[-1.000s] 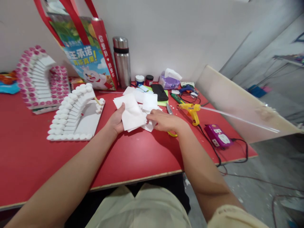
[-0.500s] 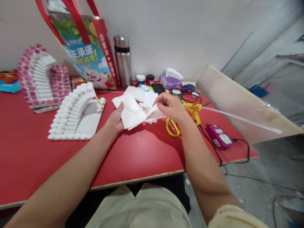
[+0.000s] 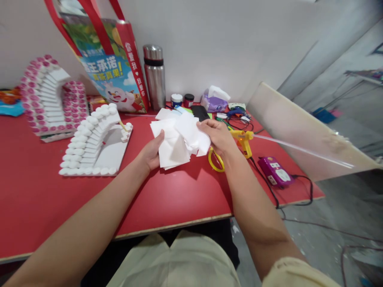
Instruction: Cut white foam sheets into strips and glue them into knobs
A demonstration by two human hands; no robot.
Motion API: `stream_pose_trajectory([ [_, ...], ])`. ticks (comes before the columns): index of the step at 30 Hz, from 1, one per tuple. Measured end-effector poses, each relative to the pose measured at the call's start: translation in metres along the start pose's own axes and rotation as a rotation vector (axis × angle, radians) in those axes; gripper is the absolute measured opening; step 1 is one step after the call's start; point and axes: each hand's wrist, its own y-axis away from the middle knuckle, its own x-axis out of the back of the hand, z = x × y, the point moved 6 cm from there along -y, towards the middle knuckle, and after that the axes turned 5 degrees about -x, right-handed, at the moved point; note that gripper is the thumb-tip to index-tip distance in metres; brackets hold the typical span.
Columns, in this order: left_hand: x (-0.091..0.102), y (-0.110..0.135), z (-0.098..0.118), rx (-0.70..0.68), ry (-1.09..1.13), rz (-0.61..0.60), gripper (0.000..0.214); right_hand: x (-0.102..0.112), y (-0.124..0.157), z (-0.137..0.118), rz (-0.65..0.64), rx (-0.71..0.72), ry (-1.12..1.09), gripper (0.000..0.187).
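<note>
A loose stack of white foam sheets (image 3: 176, 139) is lifted above the red table (image 3: 167, 195). My left hand (image 3: 152, 153) grips the stack's left edge from below, thumb on top. On the right side, my right hand (image 3: 218, 135) pinches the upper sheets. Yellow-handled scissors (image 3: 215, 159) lie on the table just under my right hand. A few more white sheets (image 3: 164, 114) rest flat behind the stack.
A white stepped model (image 3: 95, 141) and a pink one (image 3: 49, 99) stand at the left. A shopping bag (image 3: 110, 71), steel flask (image 3: 154, 77), small jars (image 3: 176, 99), tissue pack (image 3: 214, 101), yellow glue gun (image 3: 243, 139) and purple power strip (image 3: 273, 171) ring the work area.
My right hand picked sheets off the table and brought them onto the stack in my left hand. The whole stack now sits higher and more bunched. The scissors became uncovered.
</note>
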Motion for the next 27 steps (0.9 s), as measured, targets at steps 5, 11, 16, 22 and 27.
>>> stream_pose_trajectory([
  [5,-0.009,0.001,-0.008,0.032,0.007,-0.054,0.068,-0.003,-0.006,0.004,0.061,0.12,0.179,0.027],
  [11,-0.014,0.007,-0.002,-0.052,0.001,0.095,0.058,0.012,0.022,-0.037,0.525,0.606,0.704,0.025],
  [16,-0.02,0.007,-0.008,-0.099,0.005,0.128,0.053,-0.042,0.044,-0.041,0.414,0.67,1.264,0.034],
  [22,-0.015,0.004,-0.014,-0.074,-0.027,0.169,0.046,-0.103,0.048,-0.002,-0.01,0.593,1.473,0.029],
  [27,-0.013,0.005,-0.012,-0.103,-0.065,0.232,0.044,-0.094,0.044,-0.003,0.002,0.463,1.367,0.03],
])
